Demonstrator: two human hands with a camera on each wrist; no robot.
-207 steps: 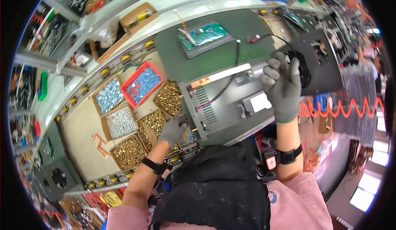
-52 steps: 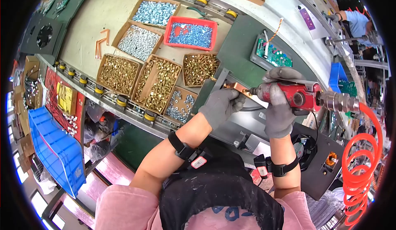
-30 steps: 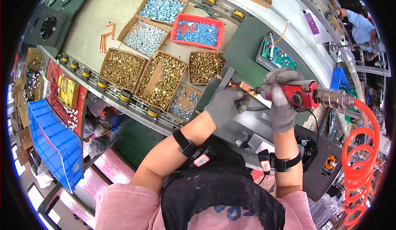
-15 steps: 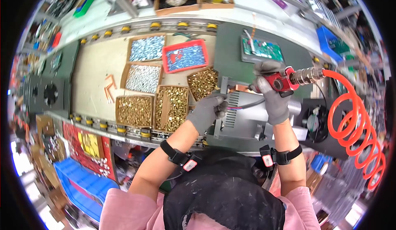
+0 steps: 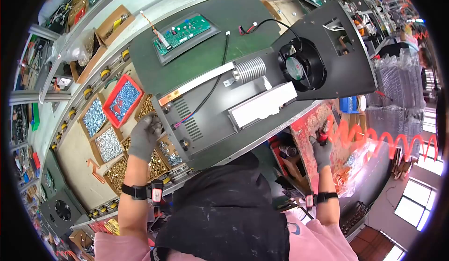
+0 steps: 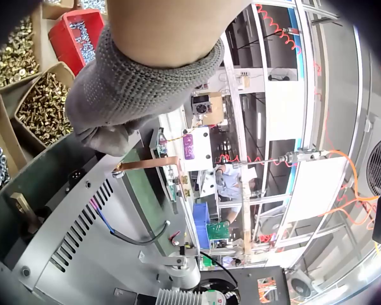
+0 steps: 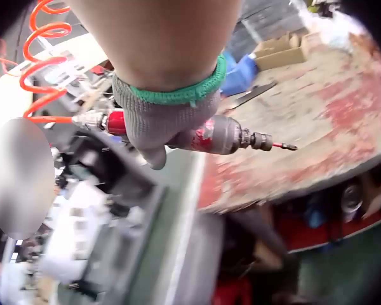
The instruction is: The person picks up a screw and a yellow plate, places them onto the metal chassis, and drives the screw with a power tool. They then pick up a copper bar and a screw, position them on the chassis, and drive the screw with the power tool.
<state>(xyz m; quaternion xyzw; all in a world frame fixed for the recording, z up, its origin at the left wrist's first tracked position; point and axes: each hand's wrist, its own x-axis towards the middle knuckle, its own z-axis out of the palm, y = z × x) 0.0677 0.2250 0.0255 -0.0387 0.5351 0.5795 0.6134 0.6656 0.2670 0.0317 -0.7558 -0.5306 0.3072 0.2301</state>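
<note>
In the head view, the gloved left hand (image 5: 144,138) is at the left end of a grey metal chassis (image 5: 213,132), beside the screw boxes. Its fingers look curled in the left wrist view, where the hand (image 6: 124,95) hangs above the chassis edge near a copper strip (image 6: 149,163); whatever lies inside them is hidden. The gloved right hand (image 5: 322,154) grips a red air screwdriver (image 5: 323,132) low at the right. Over a worn red surface, the right wrist view shows the screwdriver (image 7: 216,135) with its bit pointing away from the hand (image 7: 155,124).
Boxes of brass screws (image 5: 114,174) and a red tray (image 5: 106,107) of small fasteners stand left. A circuit board (image 5: 182,35) lies behind the chassis. A black fan (image 5: 301,66) sits at its right, and a coiled red hose (image 5: 369,137) hangs across the right side.
The right hand has carried the screwdriver from the chassis's left end down and to the right. The left hand stays near that end. The head view has turned, showing more of the chassis.
</note>
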